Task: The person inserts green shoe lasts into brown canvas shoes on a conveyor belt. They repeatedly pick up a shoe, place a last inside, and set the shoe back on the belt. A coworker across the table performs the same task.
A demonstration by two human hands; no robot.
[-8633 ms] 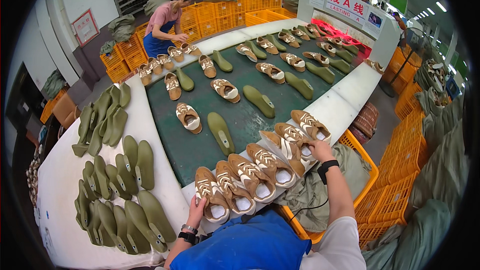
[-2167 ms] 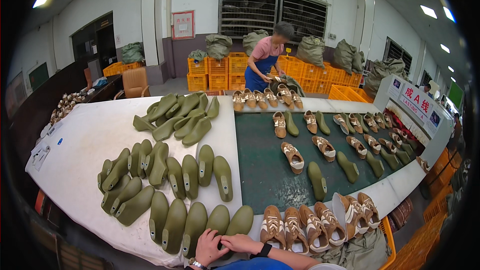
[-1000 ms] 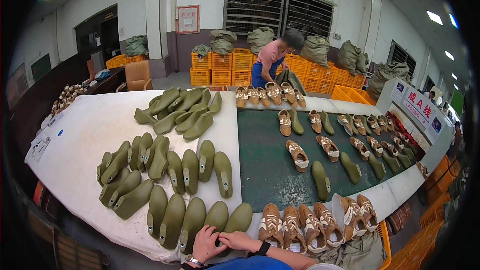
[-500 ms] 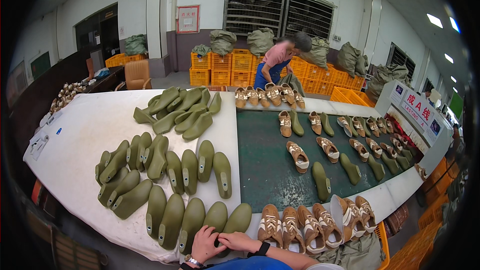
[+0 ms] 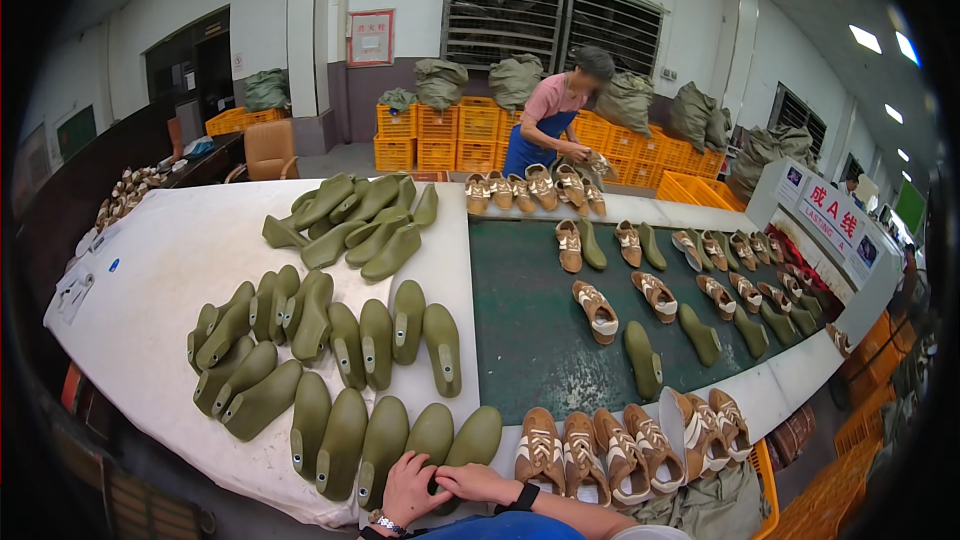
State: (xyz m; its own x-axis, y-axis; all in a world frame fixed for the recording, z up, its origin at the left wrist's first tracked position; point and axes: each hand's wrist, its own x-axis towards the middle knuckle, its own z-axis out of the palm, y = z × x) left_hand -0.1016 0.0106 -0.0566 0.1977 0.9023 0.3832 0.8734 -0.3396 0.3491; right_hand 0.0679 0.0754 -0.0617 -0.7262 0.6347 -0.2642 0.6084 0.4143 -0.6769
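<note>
At the near edge of the table, my left hand (image 5: 408,488) lies against the near end of a green shoe last (image 5: 431,433), its fingers stretched over it. Close beside it, my right hand (image 5: 472,483) rests with fingers bent slightly and laid toward the left hand. Neither hand lifts anything. Just right stands another green shoe last (image 5: 474,437), partly behind my right hand. Further left in the same row are several more lasts, including a tall one (image 5: 384,445). To the right, a row of brown-and-white sneakers (image 5: 540,448) lines the near edge.
Several green lasts (image 5: 376,202) are piled on the white table cover (image 5: 150,340). Sneakers and lasts lie in rows on the dark green belt (image 5: 540,370). Across it, a co-worker (image 5: 545,120) in a blue apron works beside sneakers. Orange crates (image 5: 480,125) stand behind.
My hands stay in place on the lasts. The co-worker stands more upright, with hands brought together before the body above the far sneakers. The whole view has shifted very slightly.
</note>
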